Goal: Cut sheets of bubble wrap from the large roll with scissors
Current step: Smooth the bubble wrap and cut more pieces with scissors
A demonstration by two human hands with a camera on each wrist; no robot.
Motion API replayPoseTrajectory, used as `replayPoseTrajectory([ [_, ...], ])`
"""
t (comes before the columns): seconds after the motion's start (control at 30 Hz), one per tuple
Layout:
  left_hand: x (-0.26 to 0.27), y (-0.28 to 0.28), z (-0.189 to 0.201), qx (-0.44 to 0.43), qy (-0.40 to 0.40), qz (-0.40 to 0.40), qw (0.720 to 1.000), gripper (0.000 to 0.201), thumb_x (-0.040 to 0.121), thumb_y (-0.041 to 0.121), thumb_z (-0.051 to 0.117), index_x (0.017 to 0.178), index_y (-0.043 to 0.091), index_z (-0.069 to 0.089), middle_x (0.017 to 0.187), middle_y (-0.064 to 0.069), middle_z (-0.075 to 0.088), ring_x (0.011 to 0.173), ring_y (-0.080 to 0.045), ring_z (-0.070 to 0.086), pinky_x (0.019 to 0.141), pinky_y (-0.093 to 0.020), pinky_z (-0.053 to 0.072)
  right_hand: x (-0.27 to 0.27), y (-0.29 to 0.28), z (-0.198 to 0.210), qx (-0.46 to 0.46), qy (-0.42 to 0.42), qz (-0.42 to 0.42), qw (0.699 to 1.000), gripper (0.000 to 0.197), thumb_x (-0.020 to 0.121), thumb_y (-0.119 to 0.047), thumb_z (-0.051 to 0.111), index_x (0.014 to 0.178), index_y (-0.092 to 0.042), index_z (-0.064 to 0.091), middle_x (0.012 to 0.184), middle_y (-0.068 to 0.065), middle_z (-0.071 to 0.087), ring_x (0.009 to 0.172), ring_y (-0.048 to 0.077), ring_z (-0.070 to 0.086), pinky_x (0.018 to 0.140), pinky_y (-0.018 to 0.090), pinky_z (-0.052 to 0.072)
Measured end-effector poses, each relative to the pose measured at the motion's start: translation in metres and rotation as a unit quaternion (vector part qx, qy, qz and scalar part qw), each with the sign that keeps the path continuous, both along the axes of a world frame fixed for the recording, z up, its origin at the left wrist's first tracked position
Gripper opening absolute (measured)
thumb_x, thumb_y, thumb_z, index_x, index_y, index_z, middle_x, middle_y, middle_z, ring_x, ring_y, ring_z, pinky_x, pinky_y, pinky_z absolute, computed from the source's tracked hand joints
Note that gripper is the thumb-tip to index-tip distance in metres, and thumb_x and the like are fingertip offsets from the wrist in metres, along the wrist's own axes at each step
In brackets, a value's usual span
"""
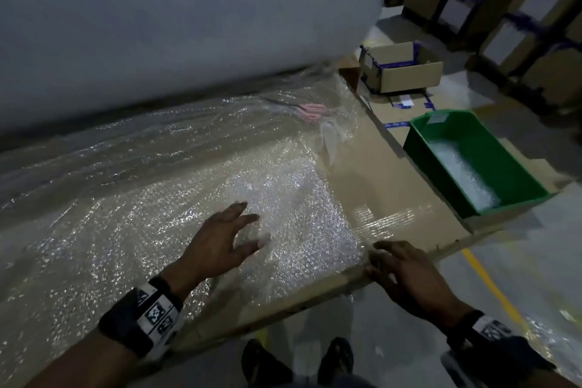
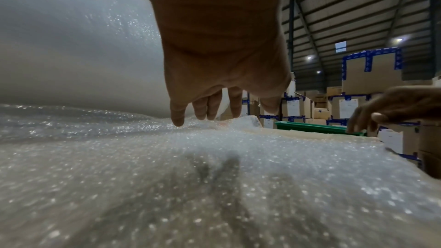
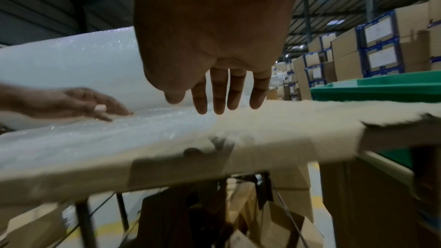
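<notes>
- The large roll [image 1: 176, 22] lies along the far side of the tabletop [image 1: 387, 186], and it serves as your landmark here.
- A length of bubble wrap [image 1: 151, 186] runs off the roll toward you and covers most of the cardboard-topped surface. It looks still joined to the roll, with no cut line showing.
- A smaller, brighter, seemingly doubled patch of wrap [image 1: 302, 198] lies on the near side, away from the roll. Whether it is a folded end or a loose sheet cannot be told.
- Your left hand [image 1: 226, 239] is over that patch with its fingers [image 2: 177, 118] spread and released; the fingertips look to touch or skim the wrap, gripping nothing.
- Your right hand [image 1: 406, 274] is at the tabletop's near edge, farthest from the roll, by the corner of the wrap. Its fingers [image 3: 219, 91] are straight and loose, holding nothing.
- The scissors [image 1: 311, 111], pink-handled, lie close to the roll's right end, seen through a layer of wrap and out of both hands.
- The green bin [image 1: 422, 142] beyond the roll's right end holds some bubble wrap [image 1: 463, 176]. Judgement: those are probably finished sheets, so part of the job is done.
- Judgement: you are at the smoothing and measuring stage. What is left for this sheet is fetching the scissors, cutting across, then moving it to the bin.
</notes>
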State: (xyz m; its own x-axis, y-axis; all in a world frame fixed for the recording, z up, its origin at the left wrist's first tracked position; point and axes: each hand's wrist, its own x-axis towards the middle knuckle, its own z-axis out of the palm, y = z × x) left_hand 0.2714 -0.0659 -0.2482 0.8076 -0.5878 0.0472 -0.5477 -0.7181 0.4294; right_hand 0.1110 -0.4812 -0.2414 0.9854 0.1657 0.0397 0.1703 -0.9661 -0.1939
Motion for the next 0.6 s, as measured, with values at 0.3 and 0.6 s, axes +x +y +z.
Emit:
replayPoseTrajectory([
  [0.3, 0.047, 0.008, -0.013, 0.064, 0.062, 0.091, 0.992, 0.106, 0.084, 0.097, 0.027, 0.165, 0.029, 0.028, 0.174, -0.01, 0.017, 0.16, -0.029, 0.021, 0.125, -0.051, 0.029, 0.188, 0.048, 0.044, 0.163, 0.058, -0.06, 0.983, 0.023, 0.098, -0.036, 0.071, 0.112, -0.02, 0.08, 0.106, -0.004, 0.08, 0.09, 0.015, 0.073, 0.088, 0.033, 0.057],
  [0.6, 0.053, -0.004, -0.031, 0.123, 0.157, 0.149, 0.968, 0.139, 0.065, 0.109, 0.037, 0.158, 0.035, -0.035, 0.168, -0.006, -0.037, 0.155, -0.027, -0.033, 0.126, -0.058, -0.014, 0.293, 0.071, 0.02, 0.182, 0.193, -0.191, 0.945, 0.024, 0.066, -0.024, 0.082, 0.079, -0.005, 0.077, 0.075, 0.012, 0.076, 0.07, 0.027, 0.074, 0.071, 0.043, 0.065],
])
